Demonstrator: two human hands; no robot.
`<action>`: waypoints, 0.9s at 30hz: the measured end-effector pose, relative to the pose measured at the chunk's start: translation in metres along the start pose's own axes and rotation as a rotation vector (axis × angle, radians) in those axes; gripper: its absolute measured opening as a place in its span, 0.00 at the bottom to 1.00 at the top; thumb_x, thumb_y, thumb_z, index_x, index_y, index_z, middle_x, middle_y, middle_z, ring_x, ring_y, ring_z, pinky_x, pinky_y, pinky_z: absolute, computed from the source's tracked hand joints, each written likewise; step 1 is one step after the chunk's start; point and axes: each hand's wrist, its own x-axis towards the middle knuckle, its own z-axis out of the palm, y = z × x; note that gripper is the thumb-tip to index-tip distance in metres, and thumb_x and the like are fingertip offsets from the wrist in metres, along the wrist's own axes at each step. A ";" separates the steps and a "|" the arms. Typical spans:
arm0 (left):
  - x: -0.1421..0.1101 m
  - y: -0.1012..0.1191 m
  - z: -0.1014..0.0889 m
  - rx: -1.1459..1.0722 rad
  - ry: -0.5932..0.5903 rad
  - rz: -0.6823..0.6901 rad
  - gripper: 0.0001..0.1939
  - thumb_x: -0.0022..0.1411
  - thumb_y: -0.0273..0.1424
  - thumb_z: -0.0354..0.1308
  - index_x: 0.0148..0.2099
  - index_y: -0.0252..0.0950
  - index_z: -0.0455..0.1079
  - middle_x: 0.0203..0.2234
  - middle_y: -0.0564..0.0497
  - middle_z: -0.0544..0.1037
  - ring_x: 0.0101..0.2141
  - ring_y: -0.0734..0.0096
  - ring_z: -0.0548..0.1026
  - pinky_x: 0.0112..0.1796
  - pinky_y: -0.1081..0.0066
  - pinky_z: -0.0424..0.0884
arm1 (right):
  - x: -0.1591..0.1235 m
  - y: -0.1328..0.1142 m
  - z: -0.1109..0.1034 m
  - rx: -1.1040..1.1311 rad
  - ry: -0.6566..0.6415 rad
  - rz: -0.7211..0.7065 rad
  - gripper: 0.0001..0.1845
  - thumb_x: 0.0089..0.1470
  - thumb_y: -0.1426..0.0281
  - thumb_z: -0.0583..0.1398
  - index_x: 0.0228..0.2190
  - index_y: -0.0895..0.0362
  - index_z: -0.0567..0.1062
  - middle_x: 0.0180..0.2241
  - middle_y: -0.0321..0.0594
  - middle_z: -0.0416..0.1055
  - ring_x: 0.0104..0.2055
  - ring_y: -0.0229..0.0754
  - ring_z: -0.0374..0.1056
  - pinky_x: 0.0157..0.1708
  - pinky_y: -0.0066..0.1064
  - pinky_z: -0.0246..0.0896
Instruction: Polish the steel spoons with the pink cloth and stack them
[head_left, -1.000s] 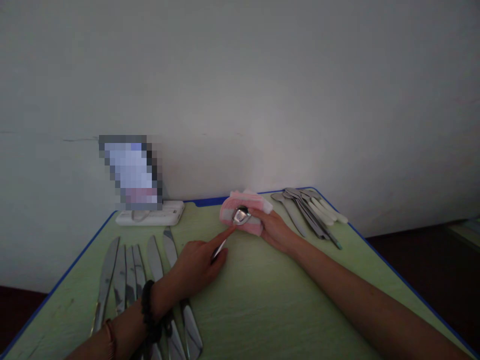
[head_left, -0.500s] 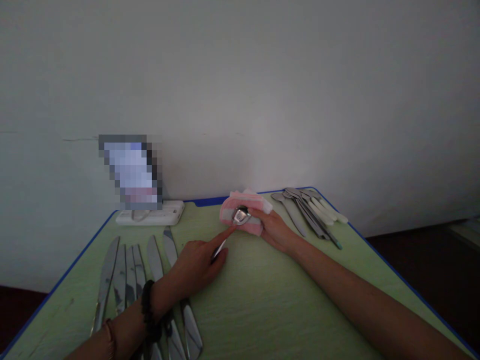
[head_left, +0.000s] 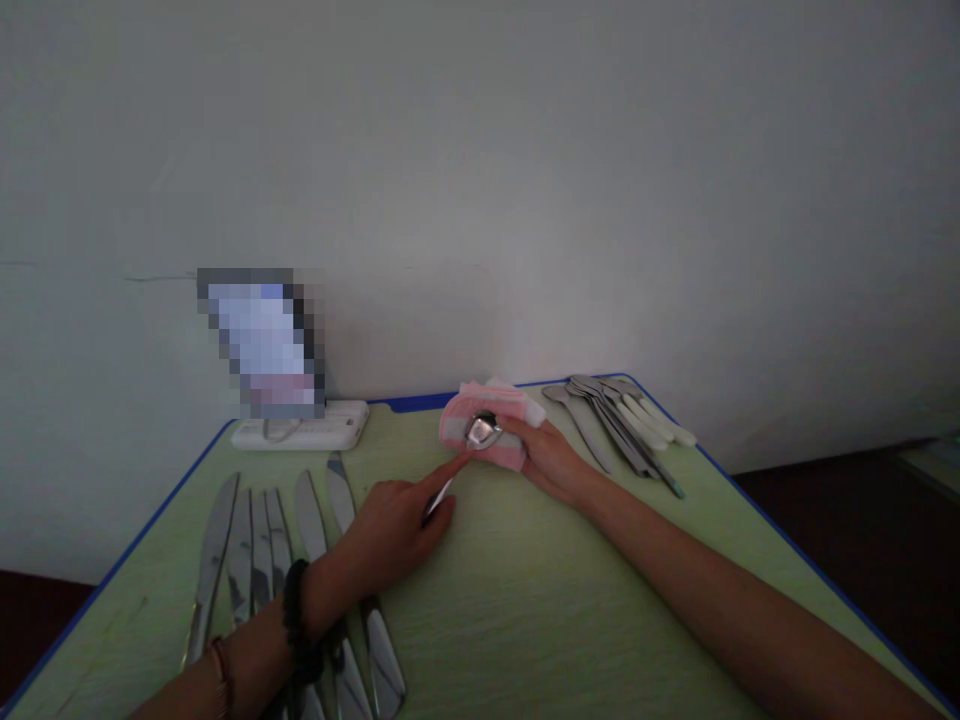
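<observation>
A shiny metal spoon (head_left: 481, 430) is held by its handle in my left hand (head_left: 397, 525), the index finger stretched along it toward the bowl. Behind the spoon's bowl lies a pink and white striped cloth (head_left: 516, 402). My right hand (head_left: 551, 455) grips the cloth from the right, its thumb at the edge of the bowl. The right fingers are hidden behind the cloth. Beneath and beside my left forearm, several table knives (head_left: 214, 550) lie in a row with their blades pointing away from me.
Several spoons (head_left: 600, 415) lie in a group at the right back, some with white handles (head_left: 649, 420) beside them. A phone (head_left: 262, 345) with a blurred screen stands on a white base (head_left: 345, 425) at the left back. The green table (head_left: 540, 600) meets a grey wall (head_left: 480, 180).
</observation>
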 end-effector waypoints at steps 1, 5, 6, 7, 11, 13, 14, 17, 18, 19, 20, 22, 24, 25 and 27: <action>0.000 0.000 0.000 0.000 0.000 0.003 0.26 0.64 0.33 0.42 0.64 0.39 0.56 0.15 0.57 0.68 0.19 0.70 0.70 0.25 0.74 0.57 | 0.000 0.000 0.000 -0.004 -0.007 -0.004 0.22 0.44 0.68 0.64 0.44 0.53 0.74 0.52 0.38 0.70 0.51 0.46 0.68 0.50 0.41 0.64; -0.001 -0.001 0.001 0.005 0.023 0.007 0.26 0.64 0.33 0.43 0.64 0.40 0.56 0.15 0.58 0.69 0.19 0.71 0.70 0.25 0.75 0.58 | 0.000 0.000 0.000 -0.006 -0.005 -0.008 0.21 0.45 0.66 0.65 0.44 0.53 0.74 0.52 0.38 0.70 0.52 0.46 0.67 0.52 0.41 0.63; -0.001 -0.002 0.002 0.008 0.029 0.009 0.26 0.64 0.33 0.43 0.64 0.40 0.56 0.15 0.58 0.69 0.19 0.71 0.70 0.25 0.75 0.58 | 0.000 0.000 0.001 -0.003 0.005 -0.006 0.20 0.45 0.66 0.65 0.43 0.53 0.74 0.51 0.38 0.71 0.52 0.46 0.67 0.52 0.41 0.63; 0.000 -0.002 0.002 0.009 0.032 0.011 0.26 0.64 0.33 0.43 0.64 0.40 0.56 0.15 0.58 0.69 0.18 0.72 0.70 0.25 0.75 0.58 | 0.000 -0.001 0.001 -0.001 0.011 -0.003 0.20 0.46 0.65 0.65 0.43 0.53 0.75 0.51 0.38 0.71 0.52 0.46 0.67 0.51 0.40 0.64; 0.000 -0.002 0.002 0.016 0.032 0.010 0.26 0.64 0.33 0.43 0.64 0.40 0.56 0.15 0.58 0.70 0.18 0.71 0.70 0.26 0.75 0.60 | -0.001 -0.002 0.003 -0.002 0.005 0.005 0.18 0.49 0.63 0.63 0.43 0.54 0.75 0.51 0.39 0.71 0.52 0.45 0.67 0.51 0.39 0.64; 0.000 -0.001 0.001 0.021 0.022 0.007 0.26 0.64 0.33 0.43 0.64 0.39 0.56 0.15 0.57 0.71 0.19 0.70 0.71 0.26 0.75 0.60 | -0.001 -0.002 0.003 0.013 0.007 0.019 0.19 0.50 0.61 0.62 0.44 0.54 0.74 0.52 0.39 0.70 0.51 0.45 0.67 0.50 0.38 0.65; 0.000 -0.001 0.001 0.024 0.018 0.005 0.26 0.64 0.33 0.43 0.64 0.39 0.56 0.16 0.57 0.71 0.20 0.70 0.72 0.26 0.75 0.61 | 0.000 -0.002 0.003 0.025 0.018 0.025 0.19 0.51 0.61 0.61 0.44 0.54 0.74 0.52 0.39 0.70 0.51 0.44 0.68 0.49 0.38 0.65; 0.000 0.000 0.000 0.022 0.007 0.001 0.26 0.64 0.33 0.43 0.64 0.39 0.55 0.16 0.56 0.72 0.20 0.70 0.72 0.27 0.75 0.61 | 0.002 0.001 0.000 0.059 0.063 0.032 0.17 0.52 0.60 0.60 0.42 0.55 0.74 0.47 0.40 0.74 0.47 0.43 0.70 0.49 0.38 0.66; 0.000 0.000 0.000 0.020 0.004 -0.003 0.26 0.65 0.33 0.42 0.65 0.39 0.55 0.16 0.56 0.72 0.20 0.70 0.72 0.27 0.75 0.61 | 0.003 0.002 -0.001 0.066 0.080 0.032 0.16 0.53 0.60 0.59 0.41 0.56 0.75 0.45 0.40 0.75 0.46 0.43 0.71 0.48 0.38 0.66; 0.000 0.000 0.000 0.019 0.001 -0.005 0.26 0.65 0.33 0.42 0.65 0.39 0.54 0.16 0.56 0.71 0.20 0.70 0.72 0.26 0.75 0.61 | 0.003 0.002 -0.001 0.070 0.092 0.037 0.16 0.53 0.59 0.58 0.40 0.56 0.75 0.43 0.41 0.76 0.45 0.44 0.71 0.48 0.38 0.66; 0.000 0.000 0.000 0.020 -0.002 -0.007 0.26 0.64 0.33 0.43 0.65 0.39 0.54 0.16 0.57 0.71 0.19 0.70 0.72 0.26 0.75 0.61 | 0.004 0.002 -0.001 0.075 0.098 0.046 0.17 0.54 0.59 0.58 0.39 0.56 0.75 0.42 0.41 0.76 0.45 0.44 0.71 0.49 0.39 0.66; 0.000 0.000 0.000 0.023 -0.004 -0.006 0.26 0.64 0.33 0.43 0.65 0.39 0.54 0.16 0.57 0.71 0.19 0.70 0.72 0.26 0.75 0.61 | 0.004 0.001 -0.001 0.086 0.119 0.072 0.17 0.55 0.58 0.57 0.40 0.57 0.75 0.41 0.42 0.77 0.45 0.44 0.72 0.49 0.39 0.65; 0.000 0.000 0.000 0.025 -0.001 0.002 0.26 0.65 0.33 0.42 0.65 0.39 0.54 0.16 0.56 0.71 0.19 0.69 0.72 0.26 0.74 0.61 | 0.004 0.000 0.000 0.100 0.147 0.103 0.18 0.56 0.59 0.55 0.41 0.57 0.74 0.40 0.42 0.77 0.45 0.44 0.72 0.49 0.40 0.65; 0.000 -0.001 0.000 0.025 0.002 0.006 0.26 0.65 0.33 0.42 0.65 0.39 0.54 0.16 0.56 0.71 0.20 0.69 0.72 0.26 0.74 0.61 | 0.004 0.000 0.001 0.106 0.156 0.115 0.18 0.57 0.59 0.54 0.41 0.57 0.74 0.40 0.42 0.77 0.45 0.44 0.72 0.50 0.41 0.65; 0.000 -0.001 0.000 0.023 0.007 0.009 0.26 0.65 0.33 0.42 0.65 0.39 0.54 0.16 0.56 0.71 0.20 0.69 0.72 0.26 0.74 0.61 | 0.004 -0.001 0.001 0.114 0.152 0.124 0.19 0.58 0.58 0.53 0.42 0.57 0.74 0.40 0.43 0.77 0.45 0.44 0.72 0.50 0.41 0.65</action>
